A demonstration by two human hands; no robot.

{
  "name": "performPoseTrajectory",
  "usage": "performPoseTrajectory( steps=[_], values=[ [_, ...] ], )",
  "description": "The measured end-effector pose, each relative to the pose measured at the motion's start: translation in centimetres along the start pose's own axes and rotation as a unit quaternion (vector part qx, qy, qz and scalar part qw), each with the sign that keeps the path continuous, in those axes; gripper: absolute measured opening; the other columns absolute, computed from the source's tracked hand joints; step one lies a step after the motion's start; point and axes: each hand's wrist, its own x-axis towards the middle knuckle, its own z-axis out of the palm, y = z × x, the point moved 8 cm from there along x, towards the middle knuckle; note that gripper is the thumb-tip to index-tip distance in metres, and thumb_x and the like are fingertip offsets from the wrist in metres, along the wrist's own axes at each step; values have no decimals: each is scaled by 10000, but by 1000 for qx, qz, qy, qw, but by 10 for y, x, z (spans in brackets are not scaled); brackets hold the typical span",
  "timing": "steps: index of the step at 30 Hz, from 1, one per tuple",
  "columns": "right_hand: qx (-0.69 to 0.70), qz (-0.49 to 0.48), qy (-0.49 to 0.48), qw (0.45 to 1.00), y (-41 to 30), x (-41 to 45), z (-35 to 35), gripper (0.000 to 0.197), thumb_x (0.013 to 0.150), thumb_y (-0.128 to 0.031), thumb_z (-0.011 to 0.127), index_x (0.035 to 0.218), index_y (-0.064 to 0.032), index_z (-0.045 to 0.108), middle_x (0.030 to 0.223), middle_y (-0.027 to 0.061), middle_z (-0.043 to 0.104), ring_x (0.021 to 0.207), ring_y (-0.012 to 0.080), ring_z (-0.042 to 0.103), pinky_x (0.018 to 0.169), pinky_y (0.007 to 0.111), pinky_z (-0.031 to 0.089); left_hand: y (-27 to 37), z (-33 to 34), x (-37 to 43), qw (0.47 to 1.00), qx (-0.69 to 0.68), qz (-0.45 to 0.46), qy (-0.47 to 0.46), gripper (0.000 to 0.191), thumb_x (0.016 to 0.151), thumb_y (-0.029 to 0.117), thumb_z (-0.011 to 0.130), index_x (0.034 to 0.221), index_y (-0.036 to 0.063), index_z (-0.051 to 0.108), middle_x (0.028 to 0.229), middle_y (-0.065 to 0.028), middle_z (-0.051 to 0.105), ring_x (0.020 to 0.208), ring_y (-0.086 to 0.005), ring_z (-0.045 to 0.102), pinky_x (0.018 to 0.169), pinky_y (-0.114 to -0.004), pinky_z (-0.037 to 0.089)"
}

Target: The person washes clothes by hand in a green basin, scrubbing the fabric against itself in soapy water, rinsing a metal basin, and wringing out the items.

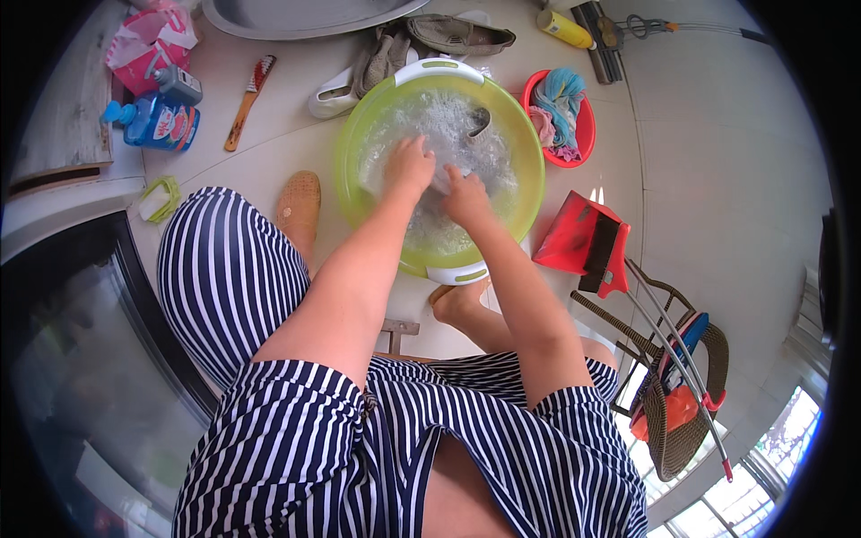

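Note:
A lime-green plastic basin (531, 175) with white handles stands on the floor before me, filled with foamy water (430, 107). Both of my hands are down in it. The fingers of my left hand (409, 167) dip into the suds, and what they touch is hidden. My right hand (466, 196) is curled on a whitish object (440, 181), mostly covered by water and fingers; its kind is unclear. Farther back, the end of a grey shoe (478, 126) pokes out of the foam near the right wall.
Shoes (461, 35) lie behind the basin, below a metal tub (316, 20). Leftward are a wooden-handled brush (249, 104) and a blue pump bottle (161, 122). On the right are a red bowl of cloths (588, 138), a red dustpan (568, 232) and a wicker chair (672, 430).

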Motion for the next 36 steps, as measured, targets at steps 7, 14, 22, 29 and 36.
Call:
performPoseTrajectory(
  steps=[7,14,22,29,36],
  values=[
    [14,-189,196,962,-62,-85,-209,538,710,-24,667,1227,-82,528,1068,232,527,1039,409,519,922,420,445,-61,24,-70,829,-496,-253,38,497,909,361,503,1327,93,497,1334,-165,525,1216,-299,502,917,-464,437],
    [-58,-167,267,948,-110,-159,-329,489,745,-72,598,1227,-158,593,1115,151,522,998,315,551,869,371,482,16,65,-115,501,-784,-284,-230,1105,791,720,551,1476,-23,104,1475,-269,293,1346,-414,338,1003,-669,332],
    [-313,-284,270,865,-122,-164,-313,478,757,2,592,1203,-168,616,1153,100,544,1102,301,507,911,362,464,121,3,-136,255,-874,-91,-404,1398,636,826,547,1432,-40,-210,1549,-255,-8,1431,-415,116,1048,-701,256],
    [-415,-487,115,760,-129,-187,-243,394,734,-129,625,1125,-159,657,1211,63,547,1117,246,512,944,420,430,126,-22,-119,287,-887,-81,-352,1216,677,848,452,1488,10,110,1532,-221,168,1389,-394,260,1070,-641,299],
    [-207,-448,-18,870,-138,-242,-173,196,656,-105,667,851,-102,650,1154,76,550,1013,265,521,886,408,420,121,-11,-103,278,-902,-27,-329,1030,763,840,337,1374,13,406,1208,-144,571,1094,-277,553,937,-436,462]
  ],
)
